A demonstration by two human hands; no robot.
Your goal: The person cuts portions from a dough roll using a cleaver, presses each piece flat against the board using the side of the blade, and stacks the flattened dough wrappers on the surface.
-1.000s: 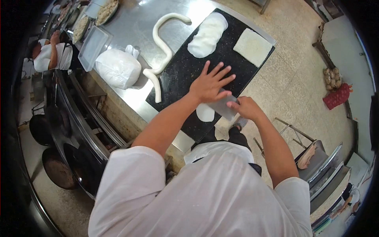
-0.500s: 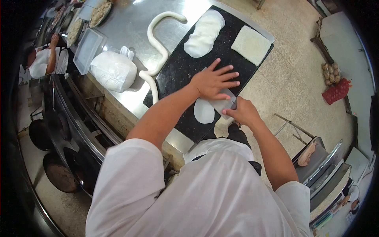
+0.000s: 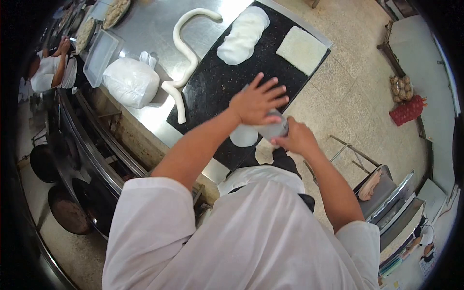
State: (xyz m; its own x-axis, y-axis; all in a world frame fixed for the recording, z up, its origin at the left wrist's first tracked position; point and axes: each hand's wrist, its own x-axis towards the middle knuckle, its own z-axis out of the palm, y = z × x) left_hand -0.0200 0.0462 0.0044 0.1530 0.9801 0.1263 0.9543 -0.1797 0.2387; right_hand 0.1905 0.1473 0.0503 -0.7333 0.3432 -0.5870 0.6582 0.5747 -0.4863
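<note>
My left hand (image 3: 258, 104) lies flat with fingers spread on the broad grey blade of a cleaver (image 3: 274, 129). At the near right edge of the black stone slab (image 3: 208, 82), my right hand (image 3: 297, 137) is closed around the cleaver's handle end. A thin white dough round (image 3: 243, 136) lies on the slab beside the blade, partly covered by it and my left wrist. Whatever is under the blade is hidden. Farther up the slab are a row of overlapping dough rounds (image 3: 244, 36) and a folded white cloth (image 3: 302, 50).
Left of the slab, a long dough rope (image 3: 181, 46) curves over the steel table (image 3: 150, 29), a shorter dough piece (image 3: 175, 102) at its near end. Beyond are a white plastic bag (image 3: 131, 81) and a clear tray (image 3: 101, 57). Another person (image 3: 50, 70) stands far left.
The whole view has shifted slightly left. The cleaver blade has turned a little under my left hand, and it covers slightly more of the dough round. Both hands keep their places on it.
</note>
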